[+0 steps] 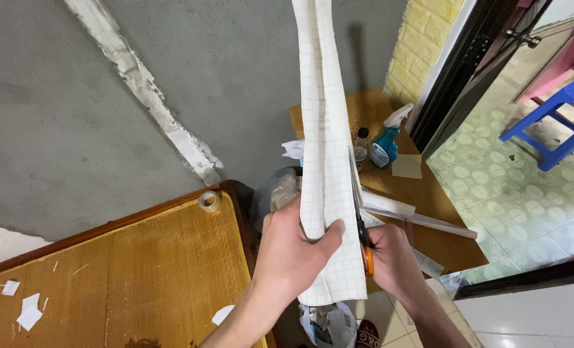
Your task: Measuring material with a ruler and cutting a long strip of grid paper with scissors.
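Down at the bottom edge, a white plastic bag point(329, 325) sits on the floor between the two forearms, stuffed with scraps. Just above it, the left hand point(293, 251) is clamped on a long sheet of white gridded paper point(325, 129), thumb pressed across the front, fingers wrapped behind, pinching the folded strip tight. The sheet hangs upright, running from below the hands right off the top of the view. On its right edge, the right hand point(393, 258) is closed through the orange handles of a pair of scissors point(358, 206), blades pointing up along the paper's edge; whether the blades are parted I can't quite tell from here.

To the left, a table topped with a woven mat point(139, 270), white paper scraps point(28, 314) scattered at its near corner and a roll of clear tape point(209, 200) at the far corner. Beyond the hands, a small wooden table point(429, 193) carries a blue spray bottle point(387, 143), a small dark-capped bottle point(361, 145) and a rolled white tube point(422, 221). Further right, tiled floor and a blue plastic stool point(561, 116). Behind it all, a grey concrete wall point(55, 116).
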